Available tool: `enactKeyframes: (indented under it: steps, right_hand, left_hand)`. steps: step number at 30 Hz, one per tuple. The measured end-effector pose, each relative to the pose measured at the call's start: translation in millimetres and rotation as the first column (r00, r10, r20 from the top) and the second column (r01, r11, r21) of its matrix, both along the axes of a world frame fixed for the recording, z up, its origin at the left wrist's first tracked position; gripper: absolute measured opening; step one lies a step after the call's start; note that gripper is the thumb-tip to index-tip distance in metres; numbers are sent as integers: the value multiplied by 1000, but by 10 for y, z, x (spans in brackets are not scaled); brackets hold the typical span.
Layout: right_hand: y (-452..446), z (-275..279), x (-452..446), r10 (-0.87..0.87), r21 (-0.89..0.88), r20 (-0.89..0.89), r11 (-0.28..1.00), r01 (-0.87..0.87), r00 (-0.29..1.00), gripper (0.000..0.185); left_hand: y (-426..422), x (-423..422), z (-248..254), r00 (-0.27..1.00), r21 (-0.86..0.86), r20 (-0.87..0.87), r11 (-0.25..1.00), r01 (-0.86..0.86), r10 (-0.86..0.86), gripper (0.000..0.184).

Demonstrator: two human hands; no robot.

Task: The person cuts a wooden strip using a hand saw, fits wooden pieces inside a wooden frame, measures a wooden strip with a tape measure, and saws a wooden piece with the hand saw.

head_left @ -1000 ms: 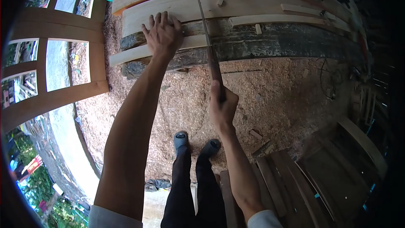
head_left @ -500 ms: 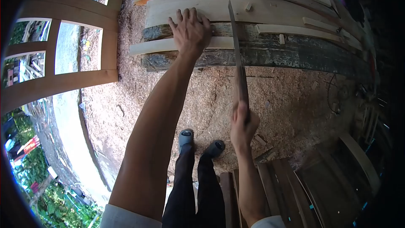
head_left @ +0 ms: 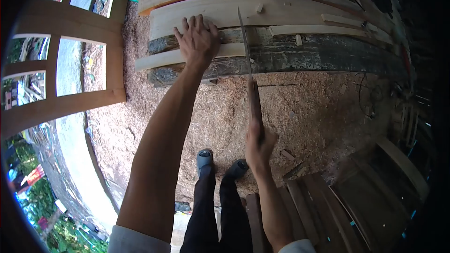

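Observation:
My left hand (head_left: 198, 44) lies spread over a pale wood strip (head_left: 159, 59), fingers reaching past it toward a wide pale board (head_left: 211, 10). In my right hand (head_left: 260, 147) is the handle of a handsaw (head_left: 247, 49), its long blade pointing away from me. The blade crosses the strip's right end, to the right of my left hand. Whether its teeth are in the wood cannot be made out. Under the strip is a dark, weathered beam (head_left: 323, 57). A small chip (head_left: 252, 61) sits beside the blade.
Small wood blocks (head_left: 298, 40) and thin strips (head_left: 318, 30) lie right of the saw. A wooden frame (head_left: 65, 93) stands at left. Sawdust (head_left: 220, 107) covers the floor around my feet. Dark boards (head_left: 300, 211) are stacked at lower right.
The saw and my right hand have come slightly toward me. My left hand stays on the strip. The whole view has shifted a little, and a small chip now shows beside the blade.

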State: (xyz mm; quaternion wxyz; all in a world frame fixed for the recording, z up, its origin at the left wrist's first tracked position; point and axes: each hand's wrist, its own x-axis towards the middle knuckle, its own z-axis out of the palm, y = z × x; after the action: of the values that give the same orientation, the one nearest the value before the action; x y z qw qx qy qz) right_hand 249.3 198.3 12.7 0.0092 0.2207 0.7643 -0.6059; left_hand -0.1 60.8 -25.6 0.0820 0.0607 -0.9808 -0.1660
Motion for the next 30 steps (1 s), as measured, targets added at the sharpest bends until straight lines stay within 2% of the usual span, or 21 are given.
enactKeyframes:
  steps: [1,4,6,7,8,10,12,14,16,19,20,21,22,23,24,26,28,29,30]
  right_hand:
    - [15,8,296,-9,40,3,999,9,1000,56]
    - [3,107,567,-100,-69,-30,993,98,995,48]
    - [0,110,289,-29,30,-94,999,32,995,48]
    - [7,82,53,-15,5,-111,1000,16,994,48]
    - [-32,60,-227,-19,10,-93,1000,20,996,57]
    - [-70,152,-657,-19,-24,-107,1000,16,994,56]
    - [-64,131,-495,-13,10,-112,1000,15,994,56]
    - [-39,176,74,-32,8,-4,999,32,999,56]
    - [-32,79,601,-68,96,-143,992,83,987,57]
    - [-33,136,247,-90,-10,-117,996,89,989,57]
    - [-91,-3,-17,-110,-59,-53,993,107,993,58]
    - [-63,47,-397,-65,-88,-99,995,56,993,56]
    - [-59,18,-669,-16,-5,-193,1000,16,981,55]
    - [-47,6,-650,-4,23,-189,1000,8,982,54]
    - [-63,-1,-599,7,48,-177,999,1,984,53]
    - [-41,9,-54,-68,-43,-57,997,66,996,53]
    - [14,82,495,-121,-111,-221,989,99,968,53]
    - [14,-4,563,-115,-112,-222,989,92,968,53]
    - [6,-69,589,-88,-1,-216,996,90,972,54]
  left_hand:
    - [0,-15,-26,999,-26,1,999,-33,33,50]
    - [-4,-10,-73,999,-41,-24,998,-37,36,50]
    - [-3,-12,-59,999,-45,-54,999,-8,5,50]
    - [-9,-8,-46,1000,-52,-26,999,-14,13,50]
    - [8,-16,-22,1000,-58,-5,998,-18,18,51]
    - [52,21,76,999,-14,46,1000,7,-7,51]
    - [34,14,50,999,31,37,999,-26,25,51]
    - [38,10,25,999,10,37,1000,-18,17,51]
    - [21,3,24,998,6,51,1000,-22,21,51]
    - [32,16,47,999,-10,45,1000,-12,13,51]
    - [36,25,42,999,-11,47,1000,-6,6,51]
    - [33,13,35,999,-19,35,1000,-8,9,51]
    - [31,7,29,1000,-27,23,1000,-12,13,51]
    - [31,0,20,999,-25,33,1000,-18,19,51]
    - [29,-1,39,999,-27,38,1000,-7,8,51]
    - [33,3,48,997,-26,72,1000,-9,11,51]
    - [48,-5,49,997,-31,74,999,-9,11,51]
    - [36,-11,41,997,-42,80,999,-7,11,51]
    - [18,-7,-11,996,-43,86,999,-10,13,51]
